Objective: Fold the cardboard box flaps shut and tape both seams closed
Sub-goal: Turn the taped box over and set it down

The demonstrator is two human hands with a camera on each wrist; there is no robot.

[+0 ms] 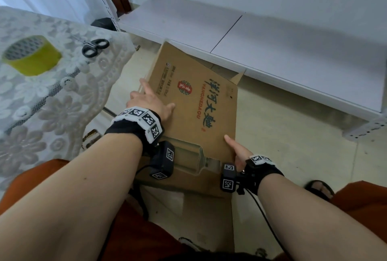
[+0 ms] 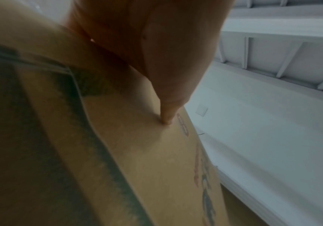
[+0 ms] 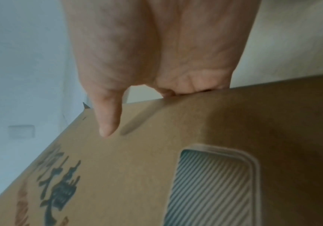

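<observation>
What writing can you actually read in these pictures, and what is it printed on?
"YANGHEDAQU": in Latin letters on the cardboard box, beside the large brush characters.
Large dark Chinese brush characters on the box: present, but I cannot read them reliably.
Red round seal on the box: its characters are too small to read.
Small print near the box's left edge: too blurred to read.

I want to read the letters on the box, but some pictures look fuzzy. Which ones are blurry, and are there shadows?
Head view: the cardboard box print is sharp, though straight edges bow. Left wrist view: soft and dim, print smeared, a faint shadow under the left hand's fingertip. Right wrist view: blurry too; the right hand's thumb casts a shadow on the cardboard.
</observation>
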